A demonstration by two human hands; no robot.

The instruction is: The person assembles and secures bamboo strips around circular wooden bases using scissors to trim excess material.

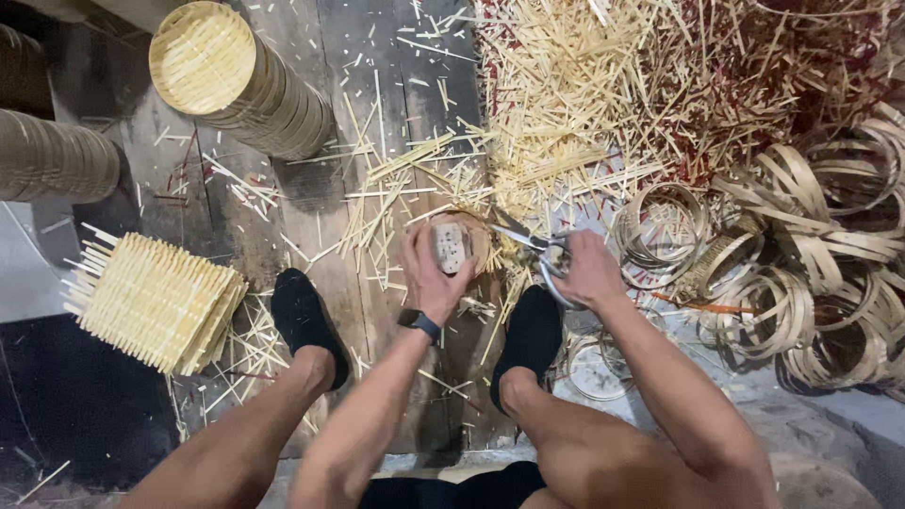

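Scissors point left, blades lengthwise toward the small round bamboo lid between the feet — right hand fingers closed through the handles, left hand fingers curled around the lid — above a plank floor littered with bamboo offcuts.

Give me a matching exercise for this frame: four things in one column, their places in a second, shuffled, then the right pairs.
Things:
1. scissors
2. round woven piece
3. stack of square woven mats
4. bamboo rings

Places:
A. on the floor at far left
B. in the left hand
C. piled at right
D. in the right hand

Pairs: 1-D, 2-B, 3-A, 4-C
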